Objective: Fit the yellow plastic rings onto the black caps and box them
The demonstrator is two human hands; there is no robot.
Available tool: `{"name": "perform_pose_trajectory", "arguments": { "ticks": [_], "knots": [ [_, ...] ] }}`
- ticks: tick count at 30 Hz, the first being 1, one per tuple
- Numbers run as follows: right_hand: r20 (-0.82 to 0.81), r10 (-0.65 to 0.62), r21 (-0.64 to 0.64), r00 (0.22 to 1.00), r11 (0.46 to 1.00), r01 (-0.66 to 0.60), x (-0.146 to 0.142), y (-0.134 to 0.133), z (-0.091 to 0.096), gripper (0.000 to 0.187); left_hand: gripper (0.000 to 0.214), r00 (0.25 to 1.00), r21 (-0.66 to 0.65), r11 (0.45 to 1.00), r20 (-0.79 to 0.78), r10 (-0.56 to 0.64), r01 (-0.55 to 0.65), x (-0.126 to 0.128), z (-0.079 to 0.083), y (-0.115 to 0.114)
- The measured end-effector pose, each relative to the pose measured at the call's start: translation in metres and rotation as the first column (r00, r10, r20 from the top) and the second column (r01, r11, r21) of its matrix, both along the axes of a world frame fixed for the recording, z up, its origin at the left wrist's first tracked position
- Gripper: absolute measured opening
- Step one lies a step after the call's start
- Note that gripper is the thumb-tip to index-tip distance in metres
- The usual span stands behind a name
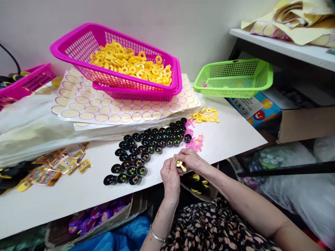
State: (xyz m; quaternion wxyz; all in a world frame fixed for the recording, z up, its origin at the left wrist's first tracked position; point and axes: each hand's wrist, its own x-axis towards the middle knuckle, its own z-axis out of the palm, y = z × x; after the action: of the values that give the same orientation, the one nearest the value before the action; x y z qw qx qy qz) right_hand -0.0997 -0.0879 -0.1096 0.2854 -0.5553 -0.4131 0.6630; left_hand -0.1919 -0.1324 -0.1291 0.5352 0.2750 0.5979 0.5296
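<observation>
Between fingers (171, 166), yellow piece (179, 163), stem (184, 169) down-right

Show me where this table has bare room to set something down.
The white table is bare right of the yellow rings and pink beads, between the gold printed cards and black cups, and in front of those cards. It's crowded in the middle with cups and beads, and behind them with stacked pink baskets.

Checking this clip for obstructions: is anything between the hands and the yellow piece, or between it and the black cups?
Nothing visible: the left hand and right hand meet on the yellow piece. Between it and the nearest black cups, only the left hand itself and white tabletop show.
</observation>
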Motion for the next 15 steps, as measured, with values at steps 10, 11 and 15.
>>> {"name": "perform_pose_trajectory", "arguments": {
  "ticks": [10, 11, 15],
  "knots": [
    [-0.004, 0.002, 0.068, 1.0, 0.998, -0.002, 0.0, 0.005, -0.002, 0.032, 0.037, 0.982, 0.036, 0.988, 0.106, -0.155, 0.152, -0.014, 0.0, 0.005],
    [0.001, -0.004, 0.078, 1.0, 0.997, 0.004, 0.0, 0.005, -0.001, 0.032, 0.038, 0.967, 0.049, 0.977, 0.143, -0.212, 0.207, -0.018, 0.001, 0.004],
    [-0.038, -0.012, 0.074, 0.999, 0.997, 0.015, 0.004, -0.002, 0.001, 0.025, 0.047, 0.882, 0.128, 0.894, 0.151, -0.446, 0.43, -0.034, 0.007, 0.002]
  ]
}}
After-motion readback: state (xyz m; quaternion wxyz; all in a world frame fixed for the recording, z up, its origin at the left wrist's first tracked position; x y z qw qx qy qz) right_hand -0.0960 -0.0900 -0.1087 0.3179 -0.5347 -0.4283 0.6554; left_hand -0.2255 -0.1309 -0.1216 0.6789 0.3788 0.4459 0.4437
